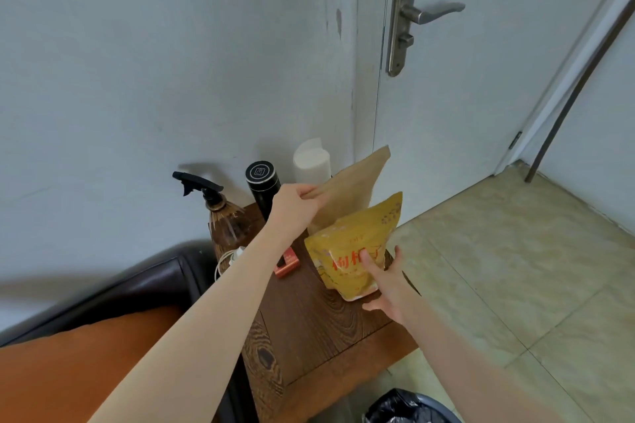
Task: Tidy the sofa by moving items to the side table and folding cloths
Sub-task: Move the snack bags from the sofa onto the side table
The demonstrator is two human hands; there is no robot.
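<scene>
A dark wooden side table (309, 319) stands beside the sofa arm (144, 282). My left hand (295, 206) pinches the upper edge of a brown paper bag (350, 196) that stands upright at the table's far side. My right hand (388, 285) grips the lower right part of a yellow pouch with red lettering (354, 251), thumb across its front, and the pouch leans against the paper bag. An orange cushion (86, 361) lies on the sofa at lower left.
On the table's back edge stand a brown spray bottle (223, 220), a black flask (263, 189) and a white roll (311, 161). A small red box (287, 264) and a white cable (226, 259) lie nearby. A lined bin (409, 407) sits below. A door (481, 79) is behind.
</scene>
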